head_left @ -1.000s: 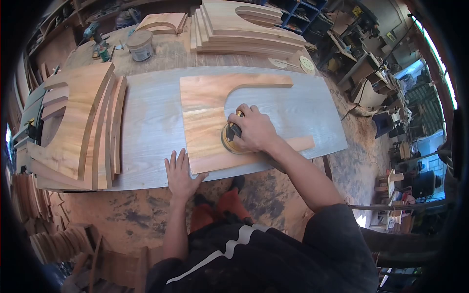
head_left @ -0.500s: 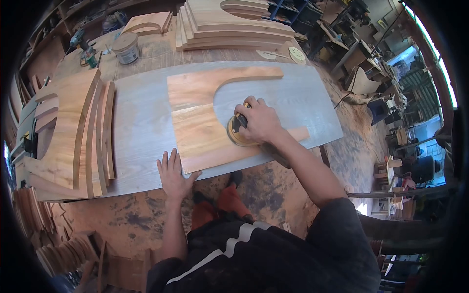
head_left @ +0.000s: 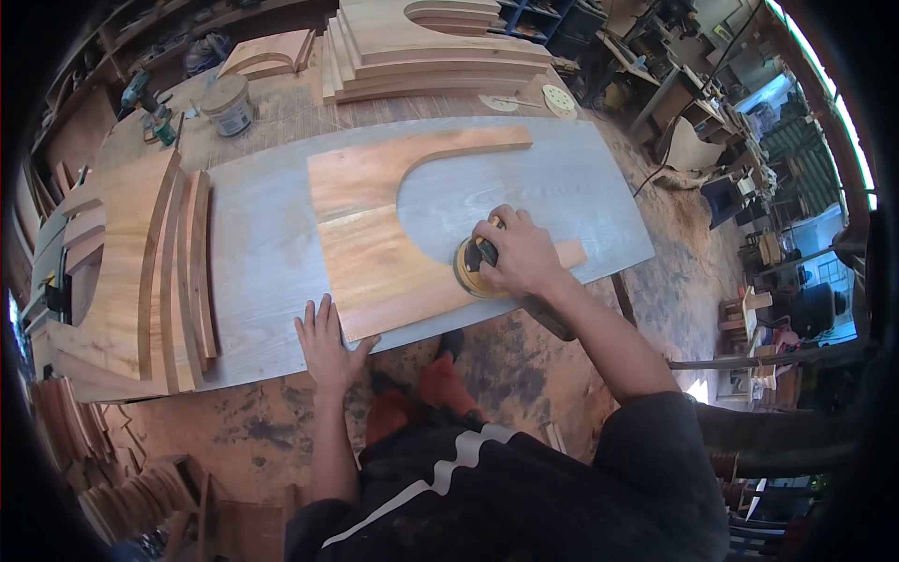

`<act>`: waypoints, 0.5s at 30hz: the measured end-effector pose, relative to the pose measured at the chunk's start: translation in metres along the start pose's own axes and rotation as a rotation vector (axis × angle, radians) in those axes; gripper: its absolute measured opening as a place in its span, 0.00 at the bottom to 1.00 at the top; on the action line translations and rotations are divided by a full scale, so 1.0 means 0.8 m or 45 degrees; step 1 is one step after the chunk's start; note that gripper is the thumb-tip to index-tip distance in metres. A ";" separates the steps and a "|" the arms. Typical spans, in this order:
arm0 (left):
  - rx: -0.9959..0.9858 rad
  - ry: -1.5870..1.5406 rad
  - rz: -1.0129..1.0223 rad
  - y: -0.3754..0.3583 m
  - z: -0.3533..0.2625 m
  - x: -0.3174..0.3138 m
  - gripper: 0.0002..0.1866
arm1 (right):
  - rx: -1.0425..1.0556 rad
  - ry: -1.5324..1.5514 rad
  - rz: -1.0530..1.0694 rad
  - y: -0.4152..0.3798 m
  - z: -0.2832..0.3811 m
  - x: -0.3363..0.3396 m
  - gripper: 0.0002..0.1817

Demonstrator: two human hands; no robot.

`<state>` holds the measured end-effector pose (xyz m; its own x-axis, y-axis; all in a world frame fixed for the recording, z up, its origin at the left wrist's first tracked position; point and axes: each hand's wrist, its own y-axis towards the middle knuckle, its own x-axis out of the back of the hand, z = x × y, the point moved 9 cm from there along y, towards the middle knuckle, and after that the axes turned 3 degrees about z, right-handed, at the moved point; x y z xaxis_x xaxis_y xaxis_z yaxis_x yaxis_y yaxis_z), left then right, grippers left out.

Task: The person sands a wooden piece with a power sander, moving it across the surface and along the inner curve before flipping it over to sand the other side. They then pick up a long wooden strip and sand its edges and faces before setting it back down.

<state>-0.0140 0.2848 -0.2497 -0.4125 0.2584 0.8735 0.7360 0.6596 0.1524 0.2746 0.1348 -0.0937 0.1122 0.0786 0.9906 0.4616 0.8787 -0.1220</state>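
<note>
The right hand [head_left: 518,255] is clamped over a round orbital sander [head_left: 473,267], pressing it on the lower arm of a U-shaped wooden panel [head_left: 375,253] lying on the grey board [head_left: 262,244]. The left hand [head_left: 325,345], fingers spread flat, rests at the board's near edge, touching the panel's near-left corner. Stacked curved wood pieces [head_left: 131,262] lie at the board's left end.

Bare grey worktop [head_left: 262,244] lies open between the left stacked curved boards [head_left: 140,262] and the cut-out panel [head_left: 375,253].

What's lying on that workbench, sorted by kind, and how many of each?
Stacks of cut wooden pieces: 2, left and far
Wood panel being sanded: 1
Round sander, under the right hand: 1
Tin can: 1
Loose sanding discs: 2
Total: 7
</note>
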 end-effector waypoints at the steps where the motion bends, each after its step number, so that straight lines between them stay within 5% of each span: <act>1: -0.007 -0.002 0.016 -0.001 0.000 -0.003 0.53 | -0.014 0.006 0.010 0.002 -0.006 -0.001 0.24; 15: -0.041 0.002 -0.040 0.000 -0.002 0.003 0.52 | 0.001 0.006 -0.057 0.033 0.011 0.013 0.22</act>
<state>-0.0139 0.2840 -0.2467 -0.4346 0.2368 0.8689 0.7396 0.6445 0.1942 0.2802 0.1628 -0.0863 0.0959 0.0372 0.9947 0.4654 0.8817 -0.0779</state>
